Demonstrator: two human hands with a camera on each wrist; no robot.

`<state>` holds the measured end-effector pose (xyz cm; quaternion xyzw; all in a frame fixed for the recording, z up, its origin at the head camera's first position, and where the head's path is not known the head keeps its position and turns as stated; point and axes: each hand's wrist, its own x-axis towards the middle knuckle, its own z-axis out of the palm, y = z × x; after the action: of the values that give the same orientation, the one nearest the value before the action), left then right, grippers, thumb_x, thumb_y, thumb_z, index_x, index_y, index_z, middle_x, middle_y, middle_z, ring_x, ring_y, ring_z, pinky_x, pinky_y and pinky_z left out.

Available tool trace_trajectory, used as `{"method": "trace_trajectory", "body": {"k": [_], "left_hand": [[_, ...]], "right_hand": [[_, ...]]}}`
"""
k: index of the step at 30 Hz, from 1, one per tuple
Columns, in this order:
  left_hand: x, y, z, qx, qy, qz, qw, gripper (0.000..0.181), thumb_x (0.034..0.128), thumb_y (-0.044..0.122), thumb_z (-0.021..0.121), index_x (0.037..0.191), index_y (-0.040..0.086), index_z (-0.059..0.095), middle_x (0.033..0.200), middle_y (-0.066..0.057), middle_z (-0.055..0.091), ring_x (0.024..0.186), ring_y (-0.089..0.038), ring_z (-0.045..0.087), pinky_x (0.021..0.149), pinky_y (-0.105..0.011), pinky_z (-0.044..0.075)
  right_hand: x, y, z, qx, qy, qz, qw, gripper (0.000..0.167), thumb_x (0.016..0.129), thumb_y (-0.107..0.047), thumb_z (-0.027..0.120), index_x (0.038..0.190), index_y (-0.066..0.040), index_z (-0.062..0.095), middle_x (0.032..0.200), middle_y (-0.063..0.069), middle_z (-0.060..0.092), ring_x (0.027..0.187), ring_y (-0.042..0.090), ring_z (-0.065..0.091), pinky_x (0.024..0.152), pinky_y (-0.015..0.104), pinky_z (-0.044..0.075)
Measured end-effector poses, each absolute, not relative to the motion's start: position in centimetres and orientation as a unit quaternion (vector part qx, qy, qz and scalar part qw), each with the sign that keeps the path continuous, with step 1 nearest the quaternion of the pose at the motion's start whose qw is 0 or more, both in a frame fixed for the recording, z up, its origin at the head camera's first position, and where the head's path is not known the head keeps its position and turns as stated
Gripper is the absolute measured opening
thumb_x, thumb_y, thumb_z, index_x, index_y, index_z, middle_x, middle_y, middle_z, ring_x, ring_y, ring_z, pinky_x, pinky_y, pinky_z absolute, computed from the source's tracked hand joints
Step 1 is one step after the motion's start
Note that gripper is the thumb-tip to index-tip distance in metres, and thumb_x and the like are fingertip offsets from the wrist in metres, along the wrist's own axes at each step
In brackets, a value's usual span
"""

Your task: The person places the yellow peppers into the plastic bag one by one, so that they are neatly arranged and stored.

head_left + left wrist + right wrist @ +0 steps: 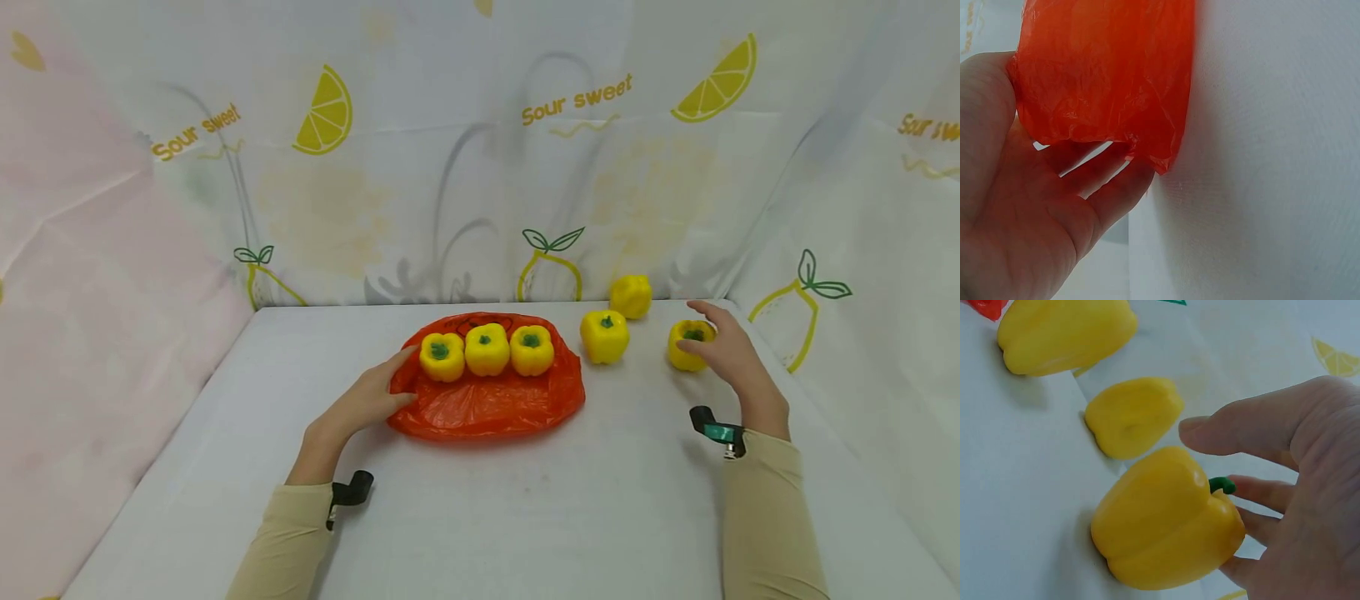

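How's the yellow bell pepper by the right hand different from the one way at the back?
The near bell pepper shows a green stem, but the back bell pepper shows none. The near bell pepper has the right hand beside it; the back bell pepper sits alone at the far edge. Both are yellow and outside the red plastic bag.

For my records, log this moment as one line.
left hand: touching red bag | right hand: at rightmost pepper | three peppers in or on bag | three on table
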<state>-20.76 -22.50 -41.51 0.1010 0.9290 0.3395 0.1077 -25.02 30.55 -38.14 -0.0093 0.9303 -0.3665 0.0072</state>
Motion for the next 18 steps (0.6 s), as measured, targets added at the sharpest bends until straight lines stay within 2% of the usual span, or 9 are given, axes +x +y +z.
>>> {"method": "trace_trajectory", "body": {"k": [4, 10, 18], "left_hand": [[-20.7, -22.5, -41.5, 0.103, 0.928, 0.343, 0.107, 0.075, 0.0940, 0.022, 0.061, 0.159, 0.026, 0.024, 0.164, -0.009, 0.029, 0.151, -0.036, 0.027, 0.118, -0.062, 0.029], [-20.7, -22.5, -41.4, 0.104, 0.928, 0.341, 0.106, 0.074, 0.0940, 0.023, 0.061, 0.159, 0.025, 0.024, 0.164, -0.009, 0.029, 0.151, -0.036, 0.027, 0.118, -0.062, 0.028], [-20.7, -22.5, -41.5, 0.102, 0.929, 0.339, 0.108, 0.075, 0.0938, 0.023, 0.061, 0.159, 0.024, 0.024, 0.163, -0.010, 0.030, 0.151, -0.036, 0.027, 0.118, -0.062, 0.029]], "right_hand": [[-25.0, 31.2, -38.8, -0.012, 0.929, -0.367, 0.036, 0.080, 0.094, -0.024, 0.062, 0.159, -0.008, 0.017, 0.162, 0.031, 0.012, 0.143, 0.054, 0.018, 0.112, 0.074, 0.020], [-24.9, 31.6, -39.4, -0.013, 0.923, -0.382, 0.041, 0.079, 0.092, -0.018, 0.063, 0.157, -0.005, 0.020, 0.160, 0.032, 0.015, 0.139, 0.052, 0.021, 0.113, 0.073, 0.021], [-24.9, 31.8, -40.3, 0.019, 0.912, -0.405, 0.056, 0.083, 0.091, -0.022, 0.066, 0.159, -0.011, 0.019, 0.160, 0.029, 0.019, 0.139, 0.052, 0.023, 0.109, 0.072, 0.030]]}}
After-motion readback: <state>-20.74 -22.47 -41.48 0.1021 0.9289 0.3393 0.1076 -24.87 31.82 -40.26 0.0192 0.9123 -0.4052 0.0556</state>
